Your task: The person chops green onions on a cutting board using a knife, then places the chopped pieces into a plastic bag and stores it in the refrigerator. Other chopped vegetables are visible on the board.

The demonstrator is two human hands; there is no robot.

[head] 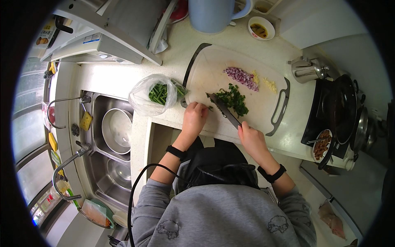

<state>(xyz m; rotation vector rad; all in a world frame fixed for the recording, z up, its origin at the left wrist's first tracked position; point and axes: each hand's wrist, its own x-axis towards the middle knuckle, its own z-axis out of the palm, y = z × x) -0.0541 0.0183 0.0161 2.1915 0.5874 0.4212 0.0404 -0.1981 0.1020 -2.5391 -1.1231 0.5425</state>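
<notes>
My right hand (253,140) grips the handle of a dark-bladed kitchen knife (224,108). The blade is angled across the cutting board (203,74), its edge beside a pile of chopped green leaves (236,100). Green bits cling along the blade. My left hand (195,119) is at the board's near left edge with its fingers bunched; a small green piece lies by the fingertips, and whether they pinch it I cannot tell. Farther back on the board lie diced purple onion (240,77) and minced garlic-like bits (270,85).
Left of the board sits a clear plastic bag (139,95) of cut green stems. Beyond it, a sink (98,129) holds a metal basin (117,131). A blue jug (209,18) and a white bowl (268,26) stand behind. A wok (342,108) and a meat bowl (322,146) are right.
</notes>
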